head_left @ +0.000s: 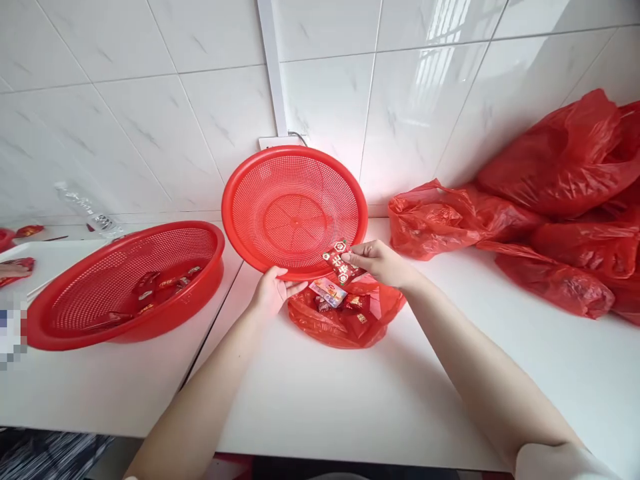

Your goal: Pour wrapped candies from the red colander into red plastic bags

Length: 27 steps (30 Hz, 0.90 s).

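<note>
My right hand [377,262] pinches a red packet [340,263] with gold and white print, held above an open red plastic bag [320,327]. Inside that bag lie several red packets [361,320] and a light, colourful packet [328,291]. At the bag's left edge is my left hand [274,292], its fingers apart and nothing held in them, close under the rim of a red mesh basket [295,157]. This basket leans upright against the wall, and no packets show in it.
A second red basket [200,300] at the left holds several packets. Behind it lie a clear plastic bottle [90,210] and a white tray [55,252]. Another person's hand [13,270] shows at the far left. Several red bags [565,160] are piled at the right.
</note>
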Tool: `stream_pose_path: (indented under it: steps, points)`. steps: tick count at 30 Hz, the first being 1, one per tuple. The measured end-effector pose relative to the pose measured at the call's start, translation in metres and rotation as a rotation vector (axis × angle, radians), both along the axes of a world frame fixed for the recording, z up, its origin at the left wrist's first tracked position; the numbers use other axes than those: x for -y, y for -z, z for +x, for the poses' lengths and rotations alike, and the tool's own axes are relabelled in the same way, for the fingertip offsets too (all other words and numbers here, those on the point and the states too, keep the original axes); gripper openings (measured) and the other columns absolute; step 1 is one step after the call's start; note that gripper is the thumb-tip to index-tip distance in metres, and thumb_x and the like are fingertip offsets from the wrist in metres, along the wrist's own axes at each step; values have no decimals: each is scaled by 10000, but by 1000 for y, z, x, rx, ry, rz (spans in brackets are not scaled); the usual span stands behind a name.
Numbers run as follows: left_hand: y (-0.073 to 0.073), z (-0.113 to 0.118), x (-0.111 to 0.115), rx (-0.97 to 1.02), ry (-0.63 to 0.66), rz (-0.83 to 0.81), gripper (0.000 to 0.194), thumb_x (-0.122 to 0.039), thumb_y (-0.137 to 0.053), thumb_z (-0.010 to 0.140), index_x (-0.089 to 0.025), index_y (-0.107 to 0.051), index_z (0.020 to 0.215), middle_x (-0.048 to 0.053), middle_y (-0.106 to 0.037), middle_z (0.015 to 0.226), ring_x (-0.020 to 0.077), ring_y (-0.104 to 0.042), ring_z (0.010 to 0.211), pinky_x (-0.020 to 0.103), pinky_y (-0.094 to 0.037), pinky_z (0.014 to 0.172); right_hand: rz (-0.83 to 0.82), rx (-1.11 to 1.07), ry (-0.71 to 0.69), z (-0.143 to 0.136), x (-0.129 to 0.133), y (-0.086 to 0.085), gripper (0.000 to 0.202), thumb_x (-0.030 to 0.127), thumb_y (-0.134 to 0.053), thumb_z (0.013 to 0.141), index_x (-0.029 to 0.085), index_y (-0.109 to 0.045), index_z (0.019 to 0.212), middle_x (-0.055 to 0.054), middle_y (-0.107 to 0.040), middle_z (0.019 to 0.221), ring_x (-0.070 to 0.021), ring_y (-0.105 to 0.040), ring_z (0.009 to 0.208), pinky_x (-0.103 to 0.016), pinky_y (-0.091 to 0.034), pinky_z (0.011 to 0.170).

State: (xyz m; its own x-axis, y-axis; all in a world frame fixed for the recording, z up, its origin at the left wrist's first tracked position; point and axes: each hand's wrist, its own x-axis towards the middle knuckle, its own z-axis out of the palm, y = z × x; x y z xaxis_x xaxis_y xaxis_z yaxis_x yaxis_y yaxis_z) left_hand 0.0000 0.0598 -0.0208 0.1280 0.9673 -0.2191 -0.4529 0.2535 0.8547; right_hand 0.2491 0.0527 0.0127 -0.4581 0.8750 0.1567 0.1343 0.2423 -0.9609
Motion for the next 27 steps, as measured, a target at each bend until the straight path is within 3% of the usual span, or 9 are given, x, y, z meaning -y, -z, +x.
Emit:
stream_pose_path:
  steps: [6, 9, 11, 13, 16, 18, 20, 24, 27]
  points:
    - [-2, -7, -6, 12, -44, 39, 149, -130, -494, 757, -117, -586, 873, 132, -698, 1026, 220, -685, 904, 433, -563, 877, -14, 149, 11, 5, -1, 0, 379, 507, -710, 720, 180, -745, 907, -33, -733, 830, -178, -659, 700, -306, -546, 670]
    - [-4, -9, -6, 17, -54, 62, 84, -127, -502, 750, -139, -558, 811, 108, -700, 976, 224, -686, 896, 432, -579, 845, 93, 319, 63, 3, -1, 2, 348, 508, -622, 804, 181, -729, 856, -33, -722, 767, -173, -651, 657, -303, -529, 641]
    - [-5, -11, -6, 16, -71, 77, 45, -129, -508, 748, -151, -538, 773, 88, -699, 928, 217, -688, 876, 401, -592, 812, 202, 400, 191, 3, -1, 4, 313, 458, -543, 872, 188, -695, 917, -37, -717, 761, -178, -661, 657, -322, -529, 667]
    - [-7, -12, -5, 15, -78, 88, 39, -131, -508, 747, -156, -537, 756, 70, -696, 885, 199, -689, 842, 360, -600, 776, 331, 418, 344, 4, -2, 7, 305, 361, -542, 881, 221, -606, 1144, -49, -726, 906, -182, -681, 709, -348, -535, 728]
    - [-8, -13, -4, 6, -58, 84, 51, -132, -504, 741, -152, -551, 742, 60, -696, 840, 176, -686, 778, 311, -598, 723, 451, 419, 398, 5, -6, 12, 611, 276, -617, 820, 304, -387, 1385, -82, -631, 1231, -196, -692, 847, -366, -540, 787]
    - [-9, -13, -2, -19, -2, 97, 73, -142, -513, 742, -147, -579, 773, 65, -706, 855, 178, -688, 775, 309, -590, 726, 486, 419, 390, 5, -9, 16, 581, 287, -664, 777, 287, -455, 1319, -85, -621, 1224, -206, -680, 884, -362, -542, 799]
    - [-12, -14, 0, -63, 93, 144, 143, -183, -530, 762, -145, -616, 869, 82, -717, 919, 208, -693, 834, 349, -577, 779, 535, 379, 443, 4, -11, 18, 408, 293, -683, 749, 240, -554, 1133, -63, -663, 1068, -197, -668, 845, -348, -541, 797]
    - [-26, -21, 8, -318, 261, 369, 425, -431, -510, 847, -170, -582, 1174, 132, -689, 1100, 290, -655, 1030, 462, -501, 911, 627, 244, 665, 6, -10, 8, 265, 302, -698, 723, 226, -547, 927, -9, -668, 887, -160, -641, 739, -300, -529, 745]
    - [-43, -35, 15, -862, 32, 668, 505, -444, -583, 820, -229, -540, 1275, 115, -631, 1228, 303, -570, 1170, 479, -392, 1037, 624, 159, 808, 17, -7, -5, 283, 339, -709, 715, 226, -540, 911, -8, -662, 863, -156, -632, 720, -287, -517, 709]
